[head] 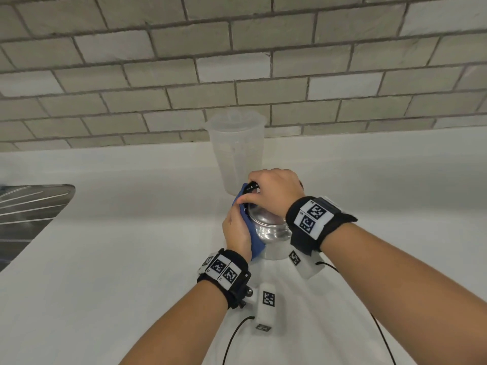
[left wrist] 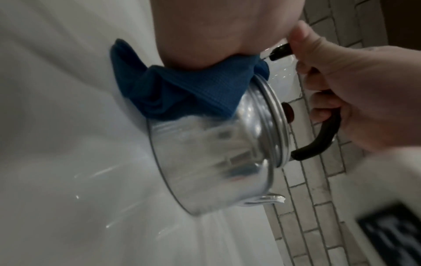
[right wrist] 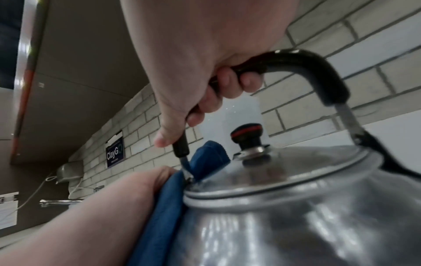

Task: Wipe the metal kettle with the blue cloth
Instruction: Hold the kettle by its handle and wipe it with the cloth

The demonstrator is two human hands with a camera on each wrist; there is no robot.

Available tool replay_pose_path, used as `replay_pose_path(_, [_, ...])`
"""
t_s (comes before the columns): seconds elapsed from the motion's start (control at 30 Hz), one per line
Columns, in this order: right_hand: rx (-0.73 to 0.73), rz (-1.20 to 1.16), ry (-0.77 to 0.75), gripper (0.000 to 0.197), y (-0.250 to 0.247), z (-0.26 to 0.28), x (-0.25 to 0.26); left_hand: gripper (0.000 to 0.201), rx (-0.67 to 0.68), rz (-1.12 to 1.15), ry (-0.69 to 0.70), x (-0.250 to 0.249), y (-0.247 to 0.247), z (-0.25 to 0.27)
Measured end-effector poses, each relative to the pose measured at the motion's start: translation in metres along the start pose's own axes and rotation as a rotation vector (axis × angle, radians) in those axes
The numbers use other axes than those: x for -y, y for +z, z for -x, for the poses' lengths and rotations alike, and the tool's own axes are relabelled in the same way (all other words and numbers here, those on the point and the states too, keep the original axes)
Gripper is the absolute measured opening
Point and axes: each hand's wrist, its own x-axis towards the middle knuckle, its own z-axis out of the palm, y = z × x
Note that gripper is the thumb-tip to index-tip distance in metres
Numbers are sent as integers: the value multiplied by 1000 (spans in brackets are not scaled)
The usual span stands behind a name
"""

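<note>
The shiny metal kettle stands on the white counter, just in front of me. My right hand grips its black arched handle from above, thumb pointing down the handle's left leg. My left hand holds the folded blue cloth against the kettle's left side, up near the lid rim. Its fingertips are hidden behind the cloth. The lid with its black and red knob is on.
A translucent plastic jug stands right behind the kettle, against the grey brick wall. A steel sink drainboard lies at the far left. White counter stretches to both sides and toward me. Cables from the wrist cameras trail near my forearms.
</note>
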Motion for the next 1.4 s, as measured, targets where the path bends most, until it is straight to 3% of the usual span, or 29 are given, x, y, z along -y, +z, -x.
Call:
replay_pose_path(0.13, [23, -19, 58, 44, 0, -7, 17, 29, -36, -47, 42, 3, -6, 6])
replay_pose_path(0.23, [142, -114, 90, 45, -8, -11, 8, 38, -6, -136, 106, 8, -9, 13])
replay_pose_path(0.37, [285, -231, 165, 39, -11, -10, -17, 20, 21, -199, 152, 6, -8, 16])
replay_pose_path(0.53, [269, -315, 413, 33, -7, -10, -22, 24, -26, -258, 178, 8, 2, 17])
replay_pose_path(0.73, [261, -829, 758, 11, -20, 6, -45, 40, 12, -329, 183, 17, 13, 24])
replay_pose_path(0.87, [173, -1156, 985, 16, -19, 17, -52, 39, 46, -337, 201, 19, 21, 28])
replay_pose_path(0.93, [87, -1291, 1070, 16, -17, 21, -54, 29, 56, -334, 217, 17, 26, 29])
replay_pose_path(1.07, [-74, -1426, 1198, 18, -6, 23, -51, 23, 74, -343, 299, 18, 32, 27])
replay_pose_path(1.17, [-198, -1481, 1234, 25, -1, 20, -43, 38, 64, -342, 308, 25, 32, 28])
replay_pose_path(1.23, [-233, -1579, 1206, 19, -5, 21, -37, 48, 72, -360, 274, 25, 31, 28])
replay_pose_path(1.3, [-232, -1653, 1106, 9, -14, 26, -35, 50, 101, -360, 230, 24, 27, 27])
replay_pose_path(1.4, [-66, -1486, 828, 41, -24, 39, -49, 51, 159, -359, 175, 18, 19, 27])
